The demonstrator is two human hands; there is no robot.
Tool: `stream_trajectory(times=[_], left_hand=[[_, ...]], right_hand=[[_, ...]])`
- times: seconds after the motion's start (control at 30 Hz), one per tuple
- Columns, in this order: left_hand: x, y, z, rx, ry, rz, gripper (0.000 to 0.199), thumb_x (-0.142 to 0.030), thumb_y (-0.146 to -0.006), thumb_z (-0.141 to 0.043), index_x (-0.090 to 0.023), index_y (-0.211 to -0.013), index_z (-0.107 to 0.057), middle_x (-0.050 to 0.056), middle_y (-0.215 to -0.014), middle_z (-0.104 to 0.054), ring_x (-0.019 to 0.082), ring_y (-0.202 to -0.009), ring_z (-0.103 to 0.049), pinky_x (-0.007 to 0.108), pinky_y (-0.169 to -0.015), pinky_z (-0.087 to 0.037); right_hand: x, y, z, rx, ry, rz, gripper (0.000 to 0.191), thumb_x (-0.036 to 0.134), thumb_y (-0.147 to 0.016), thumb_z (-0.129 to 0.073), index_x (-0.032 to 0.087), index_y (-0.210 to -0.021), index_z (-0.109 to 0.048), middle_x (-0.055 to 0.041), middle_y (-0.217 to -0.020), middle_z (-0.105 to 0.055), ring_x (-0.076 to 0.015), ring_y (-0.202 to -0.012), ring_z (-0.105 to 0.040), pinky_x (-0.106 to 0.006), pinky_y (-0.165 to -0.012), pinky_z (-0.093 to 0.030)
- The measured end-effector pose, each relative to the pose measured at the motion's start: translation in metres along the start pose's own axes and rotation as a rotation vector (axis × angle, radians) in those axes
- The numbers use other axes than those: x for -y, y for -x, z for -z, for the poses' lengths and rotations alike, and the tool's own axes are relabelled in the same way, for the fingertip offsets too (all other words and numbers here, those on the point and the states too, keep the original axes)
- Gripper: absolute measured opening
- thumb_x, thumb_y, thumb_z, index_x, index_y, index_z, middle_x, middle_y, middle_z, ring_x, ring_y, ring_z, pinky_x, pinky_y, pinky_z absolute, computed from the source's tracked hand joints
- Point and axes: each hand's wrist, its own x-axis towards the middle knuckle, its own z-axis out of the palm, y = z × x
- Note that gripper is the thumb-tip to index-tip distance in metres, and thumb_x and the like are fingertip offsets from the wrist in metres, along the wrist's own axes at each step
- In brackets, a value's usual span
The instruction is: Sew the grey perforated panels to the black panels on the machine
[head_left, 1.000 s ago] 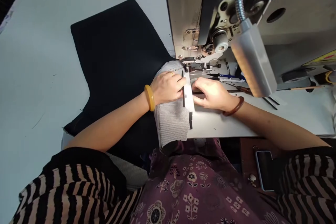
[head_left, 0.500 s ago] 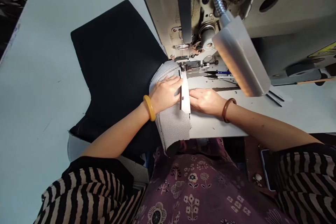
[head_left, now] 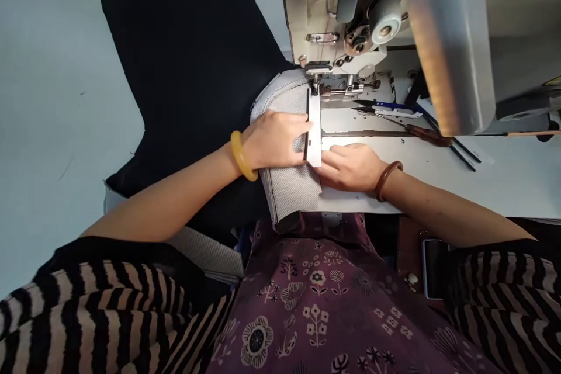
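Observation:
Grey mesh fabric (head_left: 293, 193) with a curved, stitched edge lies under the presser foot (head_left: 316, 85) of a sewing machine, joined by or lying against a large black fabric piece (head_left: 188, 58). On top of the mesh is a white strip (head_left: 314, 140) with a black edge, its far end at the foot. My left hand (head_left: 276, 140), wearing a yellow bangle, lies on the mesh with fingers spread, fingertips touching the strip. My right hand (head_left: 353, 166), with a brown bangle, is curled at the mesh's right edge beside the strip's near end; its fingertips are partly hidden.
The sewing machine head (head_left: 307, 11) and a lamp (head_left: 451, 47) stand over the white table (head_left: 517, 181). Right of the foot lie thread snips (head_left: 390, 110), a brown-handled tool (head_left: 427, 134) and thin black strips (head_left: 462, 152). A phone (head_left: 432, 269) is below the table edge.
The view has shifted, and the machine looks larger. The strip's near end sits farther up relative to my right hand. My left fingers now reach across the strip's black edge.

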Motion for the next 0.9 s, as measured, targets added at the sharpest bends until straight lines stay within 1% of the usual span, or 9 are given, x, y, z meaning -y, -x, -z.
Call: stream_trajectory(times=[0.1,0.17,0.23,0.43,0.57,0.63,0.7,0.8,0.9], left_hand=[[-0.010,0.019,-0.002,0.002,-0.073,-0.046,0.030,-0.035,-0.080,-0.055,-0.014,-0.096,-0.069,0.011,-0.102,-0.072,0.027,-0.094,-0.071,0.037,-0.079,-0.059],[-0.014,0.028,-0.007,-0.044,-0.095,-0.046,0.030,-0.032,-0.083,-0.053,-0.014,-0.100,-0.070,0.012,-0.112,-0.071,0.026,-0.104,-0.068,0.035,-0.083,-0.059],[-0.016,0.033,-0.012,-0.068,-0.084,-0.031,0.031,-0.030,-0.084,-0.053,-0.017,-0.105,-0.070,0.010,-0.118,-0.069,0.025,-0.112,-0.065,0.034,-0.088,-0.058],[-0.013,0.034,-0.021,-0.115,-0.031,-0.009,0.033,-0.034,-0.085,-0.055,-0.019,-0.110,-0.070,0.008,-0.124,-0.067,0.024,-0.114,-0.064,0.034,-0.095,-0.056],[-0.013,0.035,-0.025,-0.188,-0.008,-0.010,0.032,-0.036,-0.086,-0.055,-0.019,-0.107,-0.072,0.008,-0.121,-0.069,0.024,-0.113,-0.065,0.035,-0.096,-0.056],[-0.014,0.035,-0.027,-0.207,0.010,0.008,0.030,-0.036,-0.087,-0.053,-0.020,-0.103,-0.074,0.006,-0.117,-0.070,0.022,-0.111,-0.066,0.035,-0.096,-0.056],[-0.015,0.035,-0.028,-0.213,0.021,0.011,0.029,-0.034,-0.088,-0.052,-0.021,-0.100,-0.075,0.004,-0.114,-0.072,0.021,-0.109,-0.067,0.034,-0.095,-0.057],[-0.016,0.036,-0.029,-0.200,0.019,-0.047,0.028,-0.028,-0.090,-0.050,-0.020,-0.102,-0.074,0.004,-0.113,-0.072,0.019,-0.108,-0.068,0.032,-0.095,-0.057],[-0.015,0.037,-0.030,-0.212,0.012,-0.128,0.029,-0.023,-0.091,-0.050,-0.017,-0.108,-0.072,0.005,-0.113,-0.072,0.020,-0.110,-0.067,0.031,-0.096,-0.057]], right_hand=[[0.009,0.005,0.001,0.009,0.008,0.117,0.032,0.012,-0.097,-0.033,0.016,-0.097,-0.065,-0.0029,-0.085,-0.068,-0.0109,-0.053,-0.045,-0.027,-0.044,-0.024],[0.012,0.006,0.000,0.065,-0.010,0.136,0.034,0.009,-0.096,-0.031,0.013,-0.105,-0.063,-0.0061,-0.092,-0.068,-0.0101,-0.053,-0.045,-0.028,-0.044,-0.025],[0.013,0.005,0.000,0.117,-0.059,0.119,0.034,0.009,-0.096,-0.031,0.012,-0.108,-0.062,-0.0077,-0.092,-0.067,-0.0099,-0.054,-0.045,-0.028,-0.044,-0.025],[0.013,0.005,-0.002,0.137,-0.106,0.107,0.035,0.008,-0.095,-0.030,0.012,-0.100,-0.065,-0.0085,-0.090,-0.067,-0.0099,-0.053,-0.046,-0.029,-0.044,-0.023],[0.013,0.007,-0.005,0.094,-0.089,0.119,0.037,0.008,-0.096,-0.028,0.012,-0.097,-0.065,-0.0095,-0.094,-0.069,-0.0107,-0.054,-0.046,-0.029,-0.045,-0.022],[0.013,0.006,-0.005,0.086,-0.097,0.096,0.037,0.008,-0.096,-0.028,0.012,-0.095,-0.065,-0.0087,-0.092,-0.069,-0.0115,-0.058,-0.048,-0.029,-0.047,-0.024],[0.012,0.005,-0.004,0.089,-0.128,0.080,0.034,0.013,-0.097,-0.031,0.013,-0.092,-0.064,-0.0077,-0.087,-0.067,-0.0135,-0.067,-0.052,-0.029,-0.052,-0.031],[0.011,0.004,-0.001,0.086,-0.181,0.071,0.031,0.030,-0.096,-0.039,0.012,-0.093,-0.064,-0.0095,-0.087,-0.065,-0.0194,-0.085,-0.056,-0.032,-0.065,-0.041],[0.012,0.006,0.001,0.078,-0.187,0.057,0.035,0.040,-0.093,-0.044,0.011,-0.095,-0.063,-0.0122,-0.093,-0.065,-0.0228,-0.092,-0.057,-0.034,-0.069,-0.044]])
